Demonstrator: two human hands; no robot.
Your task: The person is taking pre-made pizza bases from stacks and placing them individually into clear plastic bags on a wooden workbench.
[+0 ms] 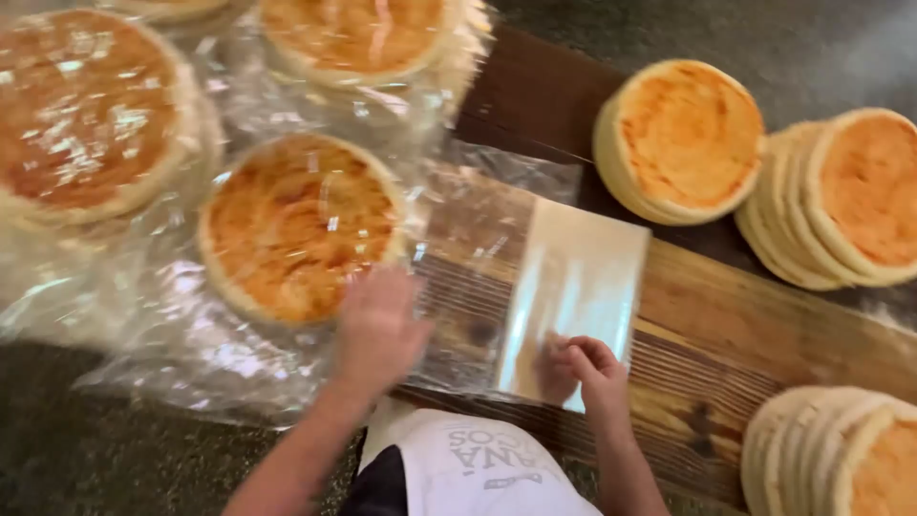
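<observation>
Bags (573,306), a flat clear stack, lie on the board (726,334). My right hand (592,373) pinches their near corner; my left hand (377,330), open and blurred, rests beside them by the wrapped flatbread (301,225). I reckon several slippery bags could lift together.

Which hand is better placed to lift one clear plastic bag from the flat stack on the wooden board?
The right hand. Its fingertips already rest on the near edge of the flat stack of clear plastic bags. The left hand is beside the wrapped stack of round orange flatbreads, away from the bags.
</observation>
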